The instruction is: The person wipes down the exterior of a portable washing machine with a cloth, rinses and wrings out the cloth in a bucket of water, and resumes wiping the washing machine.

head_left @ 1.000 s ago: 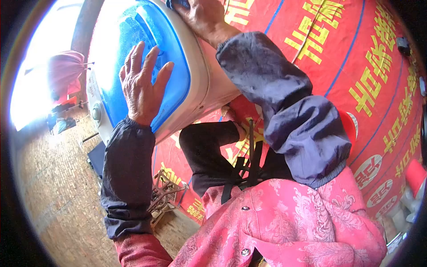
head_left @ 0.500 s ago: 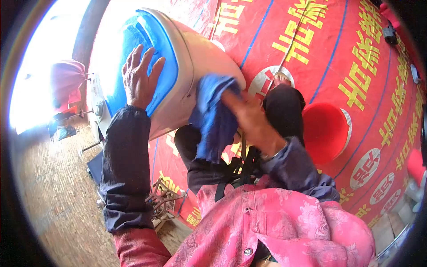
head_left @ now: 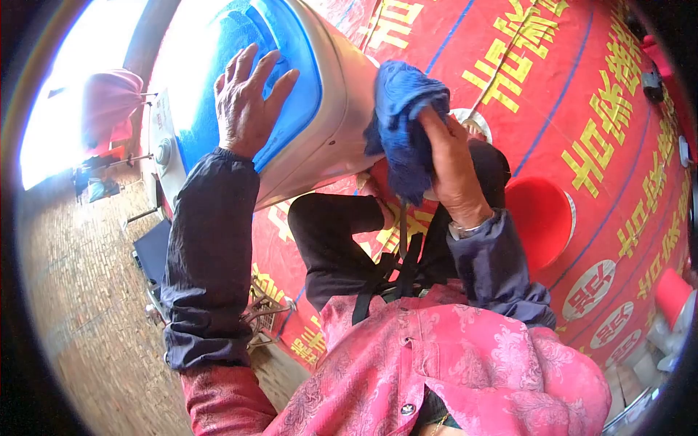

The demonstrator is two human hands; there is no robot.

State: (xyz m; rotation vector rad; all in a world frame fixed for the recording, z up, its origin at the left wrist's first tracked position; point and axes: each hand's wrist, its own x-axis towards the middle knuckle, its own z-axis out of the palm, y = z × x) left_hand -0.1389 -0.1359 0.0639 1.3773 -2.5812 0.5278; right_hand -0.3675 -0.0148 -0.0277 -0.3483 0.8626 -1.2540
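A large white appliance [head_left: 327, 94] with a blue top panel [head_left: 298, 80] lies in front of the body. My left hand [head_left: 249, 105] rests on the blue panel, fingers spread, holding nothing. In my right hand [head_left: 454, 163] is a crumpled blue cloth [head_left: 408, 109], gripped between thumb and fingers. The cloth hangs beside the appliance's right side and appears to touch it near the edge.
A red bucket [head_left: 538, 221] stands right of the legs on a red sheet [head_left: 552, 123] with yellow characters. Brick paving [head_left: 80, 291] lies at the left. A pink covered object [head_left: 113, 109] is at the upper left, and a red container [head_left: 672, 294] at the far right.
My right hand and the blue cloth have moved right and slightly up, beside the appliance's side. In the view, my left hand and the appliance sit a little higher and further right.
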